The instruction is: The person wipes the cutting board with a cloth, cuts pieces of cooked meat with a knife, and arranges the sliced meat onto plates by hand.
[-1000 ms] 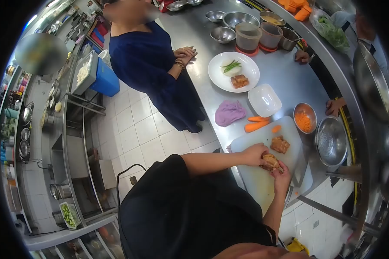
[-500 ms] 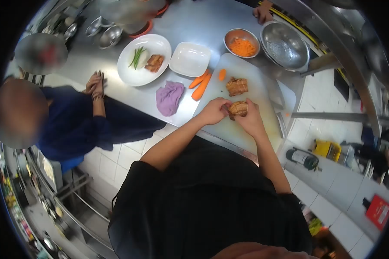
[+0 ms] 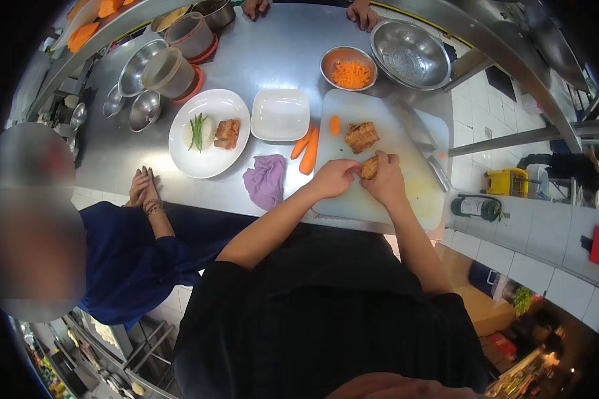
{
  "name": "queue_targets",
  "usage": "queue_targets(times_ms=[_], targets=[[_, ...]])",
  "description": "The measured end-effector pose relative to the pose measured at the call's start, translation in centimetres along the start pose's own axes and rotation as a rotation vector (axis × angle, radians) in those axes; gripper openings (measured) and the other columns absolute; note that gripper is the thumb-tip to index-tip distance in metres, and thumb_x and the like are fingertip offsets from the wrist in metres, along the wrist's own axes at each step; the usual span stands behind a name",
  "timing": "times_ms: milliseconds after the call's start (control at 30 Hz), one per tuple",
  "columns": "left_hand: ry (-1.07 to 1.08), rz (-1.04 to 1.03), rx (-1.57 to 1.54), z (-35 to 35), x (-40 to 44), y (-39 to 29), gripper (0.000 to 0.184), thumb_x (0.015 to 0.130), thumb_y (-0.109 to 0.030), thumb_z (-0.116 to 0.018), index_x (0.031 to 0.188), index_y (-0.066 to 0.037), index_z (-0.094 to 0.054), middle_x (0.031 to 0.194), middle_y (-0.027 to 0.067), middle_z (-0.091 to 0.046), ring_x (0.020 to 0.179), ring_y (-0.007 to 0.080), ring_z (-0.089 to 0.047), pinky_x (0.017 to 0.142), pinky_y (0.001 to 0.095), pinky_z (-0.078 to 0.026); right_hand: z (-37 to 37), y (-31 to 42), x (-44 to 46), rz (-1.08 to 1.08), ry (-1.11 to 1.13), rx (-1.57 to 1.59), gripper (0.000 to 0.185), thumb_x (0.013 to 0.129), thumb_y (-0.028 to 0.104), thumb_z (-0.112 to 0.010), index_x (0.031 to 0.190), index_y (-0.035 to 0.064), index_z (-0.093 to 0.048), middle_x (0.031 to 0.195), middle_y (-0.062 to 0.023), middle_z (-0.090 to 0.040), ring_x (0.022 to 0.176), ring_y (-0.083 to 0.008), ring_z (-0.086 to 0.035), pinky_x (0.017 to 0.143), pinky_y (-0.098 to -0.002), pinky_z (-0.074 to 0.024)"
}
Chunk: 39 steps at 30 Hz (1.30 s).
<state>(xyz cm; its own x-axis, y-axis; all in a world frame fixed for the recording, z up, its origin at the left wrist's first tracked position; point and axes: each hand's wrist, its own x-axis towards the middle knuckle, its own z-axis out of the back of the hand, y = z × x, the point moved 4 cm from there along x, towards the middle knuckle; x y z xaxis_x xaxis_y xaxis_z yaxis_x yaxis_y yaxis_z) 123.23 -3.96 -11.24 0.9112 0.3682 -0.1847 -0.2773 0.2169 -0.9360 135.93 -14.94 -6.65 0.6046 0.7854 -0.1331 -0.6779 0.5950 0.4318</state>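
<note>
The browned piece (image 3: pixel 369 168) is held just over the cutting board (image 3: pixel 379 207), the reference for all places below. The right hand (image 3: pixel 387 182) has its fingers and thumb closed on it. The left hand (image 3: pixel 331 179) has thumb and fingertips drawn nearly together at the piece's left edge; whether they grip it cannot be told.

On the board, beyond the hands, lies a second browned piece (image 3: pixel 361 137), with a carrot slice (image 3: pixel 334 125) to its left. On the board's right side rests a cleaver (image 3: pixel 412 128), its handle toward the person.

Just left of the board, on the tabletop (image 3: pixel 226 196), are two carrots (image 3: pixel 309 151), a square dish (image 3: pixel 280 115) and a purple cloth (image 3: pixel 264 182). Farther left is a plate (image 3: pixel 196 163) of food. Beyond the board's far edge stand a bowl of shredded carrot (image 3: pixel 350 69) and a large steel bowl (image 3: pixel 410 54). A co-worker's hands (image 3: pixel 140 187) are well left of the board.

Risks, as judged: the held piece is small and could slip or crumble if squeezed unevenly. A sweep of the right forearm could knock the cleaver handle and swing the blade. The cloth could snag on the left forearm.
</note>
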Motion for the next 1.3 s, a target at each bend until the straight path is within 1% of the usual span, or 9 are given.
queue_targets(times_ms=[367,567,900,1000,1067,1100,1167,1200,1300], targets=[[0.068,0.016,0.001,0.3,0.3,0.0,0.045,0.087,0.006,-0.050,0.129,0.004,-0.064,0.116,0.0154,-0.073,0.096,0.0213,-0.070,0.090,0.0330,-0.056,0.4,0.3,-0.2,0.054,-0.016,0.074,0.075,0.065,0.022,-0.089,0.132,0.0090,-0.057,0.129,-0.0251,-0.052,0.108,-0.0445,-0.064,0.092,-0.0493,-0.0558],[0.057,0.017,-0.032,0.2,0.2,-0.5,0.044,0.086,0.006,-0.051,0.128,0.005,-0.064,0.116,0.0164,-0.073,0.102,0.0236,-0.070,0.092,0.0337,-0.055,0.0,-0.2,0.1,-0.017,0.020,0.087,0.069,0.064,0.023,-0.091,0.127,0.0128,-0.063,0.128,-0.0233,-0.053,0.109,-0.0435,-0.064,0.092,-0.0488,-0.0560],[-0.006,-0.070,-0.210,0.8,0.4,-1.9,0.048,0.085,0.009,-0.052,0.131,0.001,-0.064,0.116,0.0151,-0.073,0.107,0.0231,-0.070,0.093,0.0332,-0.055,1.2,-2.4,0.0,0.032,-0.126,0.260,0.069,0.064,0.022,-0.093,0.125,0.0084,-0.063,0.124,-0.0192,-0.055,0.112,-0.0363,-0.061,0.097,-0.0434,-0.0534],[0.021,-0.034,-0.029,3.4,1.5,-4.1,0.053,0.083,0.005,-0.061,0.135,-0.003,-0.062,0.124,0.0145,-0.070,0.120,0.0264,-0.065,0.100,0.0367,-0.052,2.1,-3.5,0.3,0.003,-0.124,0.400,0.070,0.064,0.023,-0.094,0.125,0.0085,-0.064,0.125,-0.0198,-0.056,0.113,-0.0370,-0.061,0.098,-0.0431,-0.0523],[-0.099,-0.380,0.537,5.7,2.6,-7.5,0.064,0.079,-0.002,-0.069,0.141,-0.008,-0.058,0.138,0.0120,-0.062,0.133,0.0301,-0.055,0.111,0.0438,-0.043,2.8,-3.9,0.2,-0.040,-0.121,0.437,0.070,0.064,0.023,-0.094,0.124,0.0055,-0.064,0.123,-0.0185,-0.057,0.112,-0.0354,-0.061,0.100,-0.0416,-0.0508],[-0.103,-0.380,0.539,6.3,4.0,-7.4,0.064,0.079,-0.002,-0.069,0.141,-0.008,-0.058,0.138,0.0120,-0.062,0.133,0.0301,-0.055,0.111,0.0438,-0.043,2.9,-4.0,0.3,-0.036,-0.121,0.437,0.070,0.064,0.023,-0.094,0.124,0.0055,-0.064,0.123,-0.0185,-0.057,0.112,-0.0354,-0.061,0.100,-0.0416,-0.0508],[0.038,-0.574,0.832,5.9,7.0,-6.9,0.072,0.076,-0.007,-0.074,0.145,-0.011,-0.054,0.149,0.0093,-0.052,0.138,0.0328,-0.047,0.118,0.0506,-0.032,2.8,-4.3,0.3,-0.037,-0.129,0.451,0.070,0.064,0.022,-0.094,0.125,0.0053,-0.064,0.121,-0.0188,-0.057,0.112,-0.0361,-0.061,0.099,-0.0421,-0.0509],[0.028,-0.572,0.836,5.9,8.2,-6.7,0.072,0.076,-0.007,-0.074,0.145,-0.011,-0.054,0.149,0.0093,-0.052,0.138,0.0328,-0.047,0.118,0.0506,-0.032,2.9,-4.3,0.4,-0.027,-0.128,0.450,0.070,0.064,0.022,-0.094,0.125,0.0053,-0.064,0.121,-0.0188,-0.057,0.112,-0.0361,-0.061,0.099,-0.0421,-0.0509],[0.247,-0.570,1.079,4.6,11.1,-6.2,0.069,0.076,-0.008,-0.075,0.141,-0.012,-0.056,0.146,0.0076,-0.053,0.136,0.0292,-0.048,0.119,0.0526,-0.030,3.0,-4.5,0.1,-0.021,-0.128,0.462,0.069,0.064,0.022,-0.094,0.125,0.0056,-0.064,0.122,-0.0184,-0.057,0.112,-0.0361,-0.060,0.099,-0.0421,-0.0509]])
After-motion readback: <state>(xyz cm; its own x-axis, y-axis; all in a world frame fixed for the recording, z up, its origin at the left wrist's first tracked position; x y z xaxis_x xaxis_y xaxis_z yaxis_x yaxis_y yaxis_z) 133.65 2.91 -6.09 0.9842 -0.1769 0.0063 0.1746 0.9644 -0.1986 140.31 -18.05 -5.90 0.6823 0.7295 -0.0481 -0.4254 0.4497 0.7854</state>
